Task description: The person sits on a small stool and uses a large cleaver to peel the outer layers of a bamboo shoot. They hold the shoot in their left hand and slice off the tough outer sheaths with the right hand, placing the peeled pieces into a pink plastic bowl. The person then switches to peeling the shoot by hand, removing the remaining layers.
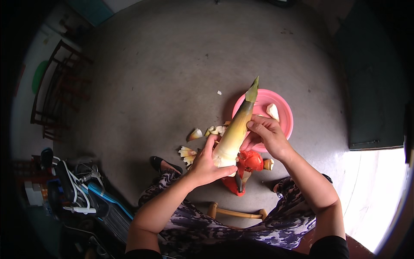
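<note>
A tapered bamboo shoot (237,128), pale at its cut base and green at the tip, is held up at a tilt before me. My left hand (210,163) grips it around the thick base. Against its right side, at the middle, my right hand (266,132) pinches the sheath edge between thumb and finger. Behind the shoot stands a pink plastic basin (288,113) on the floor, with a peeled white piece (272,111) inside; the shoot and my right hand hide part of it. Below my hands lies a red plastic bag (251,161) with unpeeled shoots at it.
Several peeled sheath pieces (187,152) litter the concrete floor (168,81) left of the bag. A bamboo stool (237,213) shows between my legs. An electric scooter (100,194) is parked at lower left, wooden chairs (61,87) stand at far left, and a dark door (372,87) is at right.
</note>
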`<state>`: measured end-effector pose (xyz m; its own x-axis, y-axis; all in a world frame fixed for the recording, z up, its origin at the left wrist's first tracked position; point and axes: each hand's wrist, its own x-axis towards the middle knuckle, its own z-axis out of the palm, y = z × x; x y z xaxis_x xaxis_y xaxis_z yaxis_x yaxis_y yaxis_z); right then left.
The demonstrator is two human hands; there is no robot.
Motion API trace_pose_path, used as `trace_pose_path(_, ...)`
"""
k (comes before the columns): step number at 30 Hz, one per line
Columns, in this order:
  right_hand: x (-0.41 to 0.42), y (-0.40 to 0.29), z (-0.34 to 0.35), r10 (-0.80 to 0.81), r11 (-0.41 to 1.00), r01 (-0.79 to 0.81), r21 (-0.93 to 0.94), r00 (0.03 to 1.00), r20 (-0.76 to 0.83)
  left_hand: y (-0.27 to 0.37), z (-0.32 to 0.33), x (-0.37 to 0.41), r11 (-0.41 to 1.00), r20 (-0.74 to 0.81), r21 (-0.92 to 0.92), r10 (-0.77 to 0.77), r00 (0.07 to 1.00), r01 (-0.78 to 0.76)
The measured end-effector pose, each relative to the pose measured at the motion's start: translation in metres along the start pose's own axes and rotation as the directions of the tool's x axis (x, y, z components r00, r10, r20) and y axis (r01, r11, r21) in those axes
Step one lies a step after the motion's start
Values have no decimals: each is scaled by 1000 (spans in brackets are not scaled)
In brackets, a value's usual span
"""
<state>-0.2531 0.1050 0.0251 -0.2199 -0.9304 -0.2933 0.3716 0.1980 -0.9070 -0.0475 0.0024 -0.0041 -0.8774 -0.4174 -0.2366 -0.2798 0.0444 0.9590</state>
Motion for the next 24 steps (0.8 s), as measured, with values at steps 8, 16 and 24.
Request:
trace_pose_path(8,0,6,-1,-23,999,21,-28,997,-68,-5,2,1,998,19,-69,-14,1000,15)
trace_pose_path(16,5,10,-7,-112,992,124,40,971,-210,-8,4,2,999,34,-41,-8,999,10)
trace_pose_path(24,6,10,-12,-85,981,89,172,996,-32,-9,2,1,970,224,-241,85,971,-29)
